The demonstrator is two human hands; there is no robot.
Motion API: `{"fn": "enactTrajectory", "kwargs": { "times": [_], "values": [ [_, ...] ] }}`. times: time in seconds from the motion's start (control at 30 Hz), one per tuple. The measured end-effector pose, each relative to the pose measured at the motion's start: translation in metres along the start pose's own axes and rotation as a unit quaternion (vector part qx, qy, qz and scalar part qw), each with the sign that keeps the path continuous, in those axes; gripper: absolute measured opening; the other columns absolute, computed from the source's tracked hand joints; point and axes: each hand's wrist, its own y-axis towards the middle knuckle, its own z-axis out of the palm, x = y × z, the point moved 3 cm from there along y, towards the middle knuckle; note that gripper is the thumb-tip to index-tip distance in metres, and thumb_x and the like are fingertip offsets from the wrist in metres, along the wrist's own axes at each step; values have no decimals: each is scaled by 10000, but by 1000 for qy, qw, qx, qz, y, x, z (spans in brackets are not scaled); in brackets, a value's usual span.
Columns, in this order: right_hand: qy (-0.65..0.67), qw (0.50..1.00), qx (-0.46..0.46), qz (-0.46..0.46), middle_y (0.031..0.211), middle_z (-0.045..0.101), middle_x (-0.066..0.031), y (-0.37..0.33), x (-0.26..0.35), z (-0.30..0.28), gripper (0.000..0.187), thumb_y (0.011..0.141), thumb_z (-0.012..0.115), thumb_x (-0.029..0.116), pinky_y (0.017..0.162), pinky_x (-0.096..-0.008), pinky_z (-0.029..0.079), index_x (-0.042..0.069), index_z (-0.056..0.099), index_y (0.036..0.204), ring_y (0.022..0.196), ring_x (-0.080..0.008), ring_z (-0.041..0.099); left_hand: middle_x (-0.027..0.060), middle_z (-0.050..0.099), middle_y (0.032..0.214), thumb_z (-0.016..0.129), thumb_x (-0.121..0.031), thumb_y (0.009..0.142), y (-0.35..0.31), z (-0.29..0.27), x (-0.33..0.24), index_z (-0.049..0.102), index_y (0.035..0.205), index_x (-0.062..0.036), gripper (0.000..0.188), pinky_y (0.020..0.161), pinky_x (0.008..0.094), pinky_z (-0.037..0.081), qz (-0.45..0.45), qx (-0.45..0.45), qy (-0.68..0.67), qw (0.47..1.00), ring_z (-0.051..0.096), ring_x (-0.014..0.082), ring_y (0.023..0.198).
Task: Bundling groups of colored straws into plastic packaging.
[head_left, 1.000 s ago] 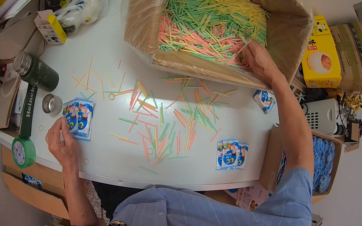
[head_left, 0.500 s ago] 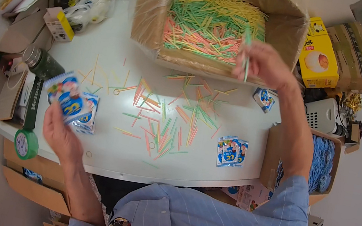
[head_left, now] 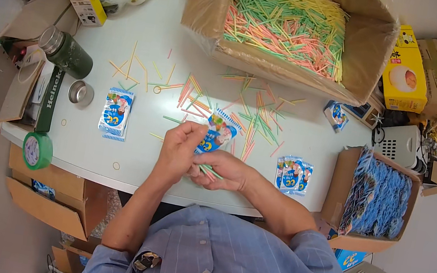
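Over the near middle of the table my two hands are together. My left hand point(head_left: 178, 147) is closed on a blue printed packet point(head_left: 216, 136) held upright. My right hand point(head_left: 227, 170) lies just below and to its right, its fingers wrapped round a few thin green and pink sticks point(head_left: 209, 173). Behind and under the hands, pastel sticks point(head_left: 255, 125) lie loose on the white table point(head_left: 183, 7). A large lined carton point(head_left: 277, 68) at the back holds a heap of yellow, green and pink sticks point(head_left: 285, 22).
Two small packet stacks lie left point(head_left: 117, 113) and right point(head_left: 293, 175); another packet point(head_left: 336, 116) sits by the carton. A green flask point(head_left: 72, 55), metal cup point(head_left: 81, 93) and green tape roll point(head_left: 37, 151) are left. At right stands a box of blue packets point(head_left: 378, 194).
My right hand has come from the large carton down to the middle with sticks. My left hand has carried the packet rightward to meet it. The view has shifted slightly.
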Motion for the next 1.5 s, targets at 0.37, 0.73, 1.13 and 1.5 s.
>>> {"fn": "enactTrajectory", "kwargs": {
  "times": [0.37, 0.73, 1.13, 1.5],
  "values": [
    [-195, 978, -69, -21, 759, 589, -75, 3, 24, -10, 304, 977, 562, 260, 369, -207, 311, 21, 594, 792, 539, -96, 514, 29, 691, 942, 606, -176, 1012, 9, -38, -22, 670, 1009, -9, 179, 762, 227, 496, 176, -178, -139, 958, 613, 62, 855],
    [-735, 514, -380, -228, 915, 663, -237, 58, 155, -37, 381, 969, 548, 321, 812, -490, 499, -55, 597, 1013, 874, -392, 654, 58, 690, 1045, 584, -217, 1029, -20, -88, -37, 631, 1091, -18, 213, 785, 254, 543, 210, -238, -185, 930, 661, 96, 917],
    [-799, 479, -363, 9, 984, 708, -251, 103, 147, 21, 316, 882, 615, 249, 853, -466, 532, -42, 721, 942, 943, -399, 690, 56, 695, 1026, 559, -198, 1040, -25, -107, -31, 631, 1064, -11, 201, 788, 233, 529, 227, -256, -184, 921, 653, 80, 891],
    [-768, 552, -269, -179, 803, 664, -178, 58, 148, -10, 283, 964, 526, 228, 736, -441, 499, -40, 610, 926, 753, -313, 647, 33, 694, 976, 558, -193, 1041, -23, -101, -35, 638, 1036, -19, 192, 783, 217, 501, 228, -258, -173, 923, 632, 58, 866]
  ]
}}
